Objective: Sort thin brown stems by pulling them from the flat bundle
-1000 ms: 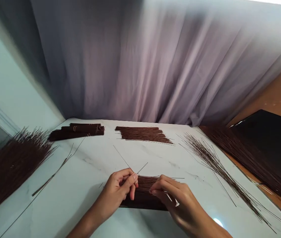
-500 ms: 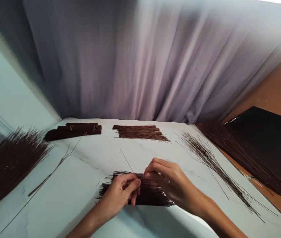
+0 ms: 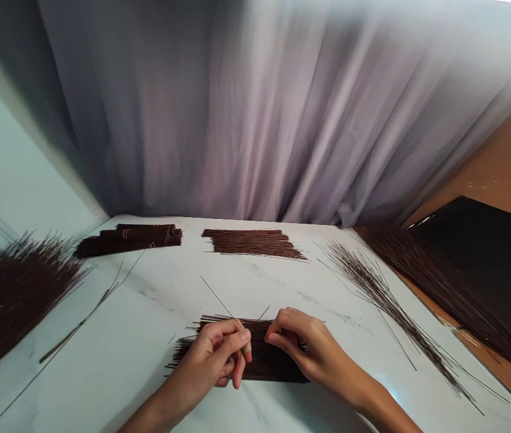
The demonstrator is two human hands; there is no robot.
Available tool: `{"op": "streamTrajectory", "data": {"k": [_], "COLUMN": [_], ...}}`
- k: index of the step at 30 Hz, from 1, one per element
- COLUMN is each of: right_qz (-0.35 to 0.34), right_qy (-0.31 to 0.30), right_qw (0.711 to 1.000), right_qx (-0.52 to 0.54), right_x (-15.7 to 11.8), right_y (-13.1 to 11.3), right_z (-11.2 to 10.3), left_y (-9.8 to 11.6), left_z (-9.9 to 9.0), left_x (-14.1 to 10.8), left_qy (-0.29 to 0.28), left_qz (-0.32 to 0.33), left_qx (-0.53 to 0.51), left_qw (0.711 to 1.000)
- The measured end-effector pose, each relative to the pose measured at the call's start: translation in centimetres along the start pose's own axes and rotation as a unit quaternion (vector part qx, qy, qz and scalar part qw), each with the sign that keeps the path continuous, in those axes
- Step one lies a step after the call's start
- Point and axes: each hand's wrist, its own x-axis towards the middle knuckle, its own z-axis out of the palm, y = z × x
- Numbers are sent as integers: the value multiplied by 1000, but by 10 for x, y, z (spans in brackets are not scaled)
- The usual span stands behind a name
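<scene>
My left hand (image 3: 223,349) is closed, pinching a thin dark stick (image 3: 216,296) between thumb and forefinger; it slants up and away to the left. To its right, my right hand (image 3: 305,340) has thumb and forefinger pressed together; what they hold, if anything, is too small to make out. A short thin piece (image 3: 263,313) pokes up between the two hands. Both hands hover over a pile of dark brown sticks (image 3: 273,361) laid side by side, its ends uneven at the left. My hands and wrists hide parts of this pile.
Tied dark bundles (image 3: 147,233) lie at the back left, beside a flat row of sticks (image 3: 255,243). Loose long sticks (image 3: 386,294) spread on the right, a few (image 3: 79,325) on the left. Large heaps (image 3: 16,294) flank the white table (image 3: 147,385). A curtain (image 3: 237,120) hangs behind.
My left hand's stick leans further left. My right hand has dropped slightly, its fingertips now lower. A short thin piece shows between the hands. The whole view has shifted slightly.
</scene>
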Motion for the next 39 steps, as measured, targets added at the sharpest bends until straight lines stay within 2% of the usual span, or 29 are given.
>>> {"op": "streamTrajectory", "data": {"k": [5, 9, 14, 20, 24, 29, 31, 35, 39], "right_qz": [-39, -19, -18, -32, -22, -67, -62, -18, 32], "right_qy": [16, 45, 45, 16, 2, -28, -24, -12, -9], "right_qw": [998, 997, 996, 995, 995, 989, 990, 999, 998], "right_qx": [-42, -67, -72, -94, -99, -126, -125, -44, 49], "right_x": [-5, -6, -10, -9, -9, -11, -11, -10, -10], "right_y": [-12, -14, -7, -12, -13, -12, -12, -7, 1], "right_z": [0, -11, -23, -16, -14, -7, -4, -7, -17], "left_y": [-8, -5, -1, 1, 4, 5, 6, 12, 18], "left_z": [-6, -10, -13, -10, -10, -11, -12, -12, -13], "left_x": [7, 8, 10, 8, 5, 3, 3, -1, -5], "left_qy": [60, 71, 139, 164, 167, 137, 129, 125, 91], "left_qz": [22, 56, 103, 74, 74, 71, 76, 75, 68], "left_qx": [31, 56, 92, 118, 120, 141, 146, 156, 177], "left_qw": [997, 994, 981, 977, 976, 978, 978, 977, 978]}}
